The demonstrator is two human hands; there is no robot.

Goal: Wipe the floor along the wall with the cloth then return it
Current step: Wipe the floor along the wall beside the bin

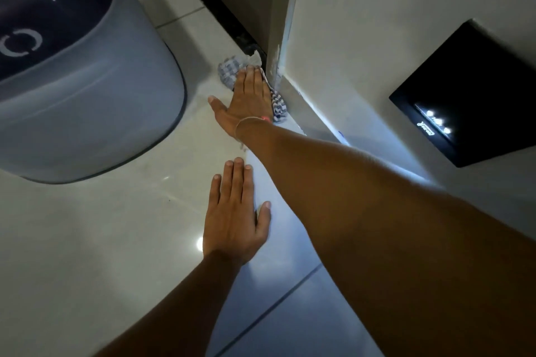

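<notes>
Tiled floor (116, 240): one cloth (229, 69), two hands.

Very little here can be read. A grey appliance (87, 95) standing on the floor at the upper left has a dark top panel bearing a pale ring symbol (21, 42), a circle broken into arcs, with no letters beside it. A black device (470, 95) mounted on the wall at the right shows three small glowing lights (438, 122) and, just beside them, a short line of white lettering (425, 128) that is too small and blurred to make out.
</notes>
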